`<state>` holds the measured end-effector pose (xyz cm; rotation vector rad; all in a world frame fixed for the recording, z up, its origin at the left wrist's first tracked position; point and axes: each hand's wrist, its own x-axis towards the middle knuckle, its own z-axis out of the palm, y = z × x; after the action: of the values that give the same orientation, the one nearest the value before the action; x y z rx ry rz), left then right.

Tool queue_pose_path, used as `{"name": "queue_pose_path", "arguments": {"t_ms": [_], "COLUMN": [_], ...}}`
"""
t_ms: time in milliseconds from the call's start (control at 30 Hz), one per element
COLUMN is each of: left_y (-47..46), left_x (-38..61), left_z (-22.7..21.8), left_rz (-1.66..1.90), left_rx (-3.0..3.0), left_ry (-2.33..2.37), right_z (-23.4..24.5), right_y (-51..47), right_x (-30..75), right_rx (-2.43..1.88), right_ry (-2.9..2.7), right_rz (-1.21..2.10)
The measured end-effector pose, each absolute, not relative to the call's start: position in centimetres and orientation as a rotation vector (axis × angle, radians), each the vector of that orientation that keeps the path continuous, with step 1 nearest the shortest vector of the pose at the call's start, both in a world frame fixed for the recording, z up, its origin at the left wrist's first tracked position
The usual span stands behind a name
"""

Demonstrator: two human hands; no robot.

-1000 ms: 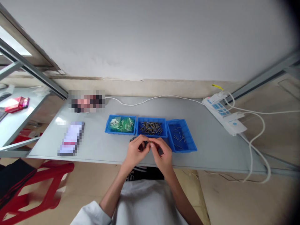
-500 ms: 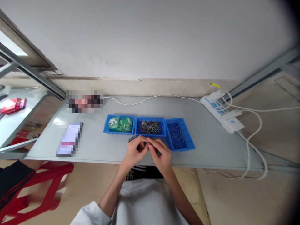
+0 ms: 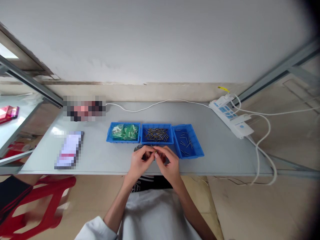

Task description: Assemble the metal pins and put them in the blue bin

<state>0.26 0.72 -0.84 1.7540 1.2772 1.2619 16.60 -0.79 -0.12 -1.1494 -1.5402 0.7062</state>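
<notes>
In the head view my left hand [image 3: 140,162] and my right hand [image 3: 169,164] meet over the table's front part, fingertips pinched together. Between them is a tiny metallic piece [image 3: 156,152], mostly hidden and too small to name. Just behind my left fingers lies a dark pile of small items [image 3: 138,147], partly covered. Beyond my hands, the middle blue bin [image 3: 157,143] holds many thin metal rods [image 3: 157,134]. To its right, a tilted blue bin [image 3: 197,151] contains several loose thin rods. The left blue bin [image 3: 122,142] has green and whitish small packs [image 3: 128,132].
A phone-like slab [image 3: 68,150], pixelated, lies at the table's left. Behind it is another blurred object [image 3: 86,110]. A white power strip [image 3: 231,116] with cables occupies the right side. A red stool [image 3: 53,200] and a person's dark sleeve [image 3: 15,193] are at lower left.
The whole view has shifted slightly, so the table things appear a little further left. My hands stay pinched together, with the small piece now showing slightly more between the fingertips.
</notes>
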Motion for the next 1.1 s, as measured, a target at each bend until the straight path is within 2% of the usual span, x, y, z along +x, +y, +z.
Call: {"name": "queue_pose_path", "arguments": {"t_ms": [800,967,1100], "left_y": [1.0,0.9,0.6], "left_x": [0.3,0.5,0.6], "left_z": [-1.1,-0.8,-0.3], "left_rz": [1.270,1.293,1.359], "left_rx": [1.737,1.753,1.646], "left_ry": [1.294,1.290,1.293], "right_z": [-0.5,0.1,2.0], "right_y": [-0.6,-0.2,1.2], "right_x": [16.4,15.7,15.4], "right_rx": [-1.129,-1.127,-1.225], "right_ry": [-1.521,-1.533,-1.507], "right_rz": [0.599,0.500,0.284]}}
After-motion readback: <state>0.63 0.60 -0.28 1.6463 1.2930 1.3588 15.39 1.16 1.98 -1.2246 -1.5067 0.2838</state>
